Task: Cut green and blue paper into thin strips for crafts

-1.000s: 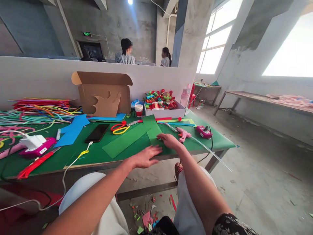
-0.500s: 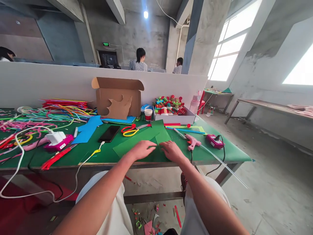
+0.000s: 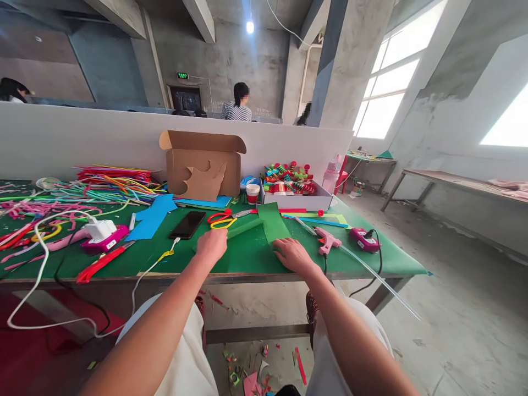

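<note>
My left hand (image 3: 212, 245) is closed, pinching the end of a green paper sheet (image 3: 246, 226) that is lifted and seen nearly edge-on. My right hand (image 3: 293, 254) lies palm down with fingers stretched, at the lower end of a second green paper strip (image 3: 271, 220). The two papers meet or overlap near the strip's middle. Just beyond my left hand are scissors (image 3: 223, 220) with red and yellow handles. A black phone (image 3: 187, 225) on a white cable lies to its left. Right of my right hand rests a pink glue gun (image 3: 329, 241) with a clear glue stick.
An open cardboard box (image 3: 202, 181), a paper cup (image 3: 252, 193) and a white box of colourful crafts (image 3: 289, 202) line the back. Pipe cleaners (image 3: 111, 187), blue paper (image 3: 152, 220) and a power adapter (image 3: 105, 237) lie left. A purple socket block (image 3: 363, 240) sits right.
My left hand has moved left and closed on the green sheet, which has gone from lying flat to being lifted. My right hand has stayed almost where it was.
</note>
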The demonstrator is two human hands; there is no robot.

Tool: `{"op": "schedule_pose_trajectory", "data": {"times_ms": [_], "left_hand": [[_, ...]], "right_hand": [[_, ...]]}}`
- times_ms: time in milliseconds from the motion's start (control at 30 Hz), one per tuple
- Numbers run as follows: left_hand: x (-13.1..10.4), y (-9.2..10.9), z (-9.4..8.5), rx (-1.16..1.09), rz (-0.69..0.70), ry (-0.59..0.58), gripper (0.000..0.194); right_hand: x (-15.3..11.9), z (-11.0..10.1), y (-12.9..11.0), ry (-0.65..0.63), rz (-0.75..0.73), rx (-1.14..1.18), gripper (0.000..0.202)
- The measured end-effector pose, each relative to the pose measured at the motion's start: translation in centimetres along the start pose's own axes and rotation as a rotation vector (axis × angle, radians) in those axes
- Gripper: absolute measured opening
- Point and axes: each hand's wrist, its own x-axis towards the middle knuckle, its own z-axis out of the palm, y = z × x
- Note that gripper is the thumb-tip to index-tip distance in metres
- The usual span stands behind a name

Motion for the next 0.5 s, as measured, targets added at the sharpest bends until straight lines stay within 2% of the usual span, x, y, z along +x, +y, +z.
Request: {"op": "schedule_pose_trajectory", "data": {"times_ms": [200,500], "left_hand": [[-0.8,-2.5,-1.6,0.022,-0.094,0.087,0.030],[-0.9,-1.5,-2.2,0.051,-0.097,0.132,0.033]], "right_hand": [[-0.5,-0.6,0.2,-0.025,0.042,0.034,0.023],[0.9,-0.9,-0.7,-0.080,0.094,0.023,0.021]]}}
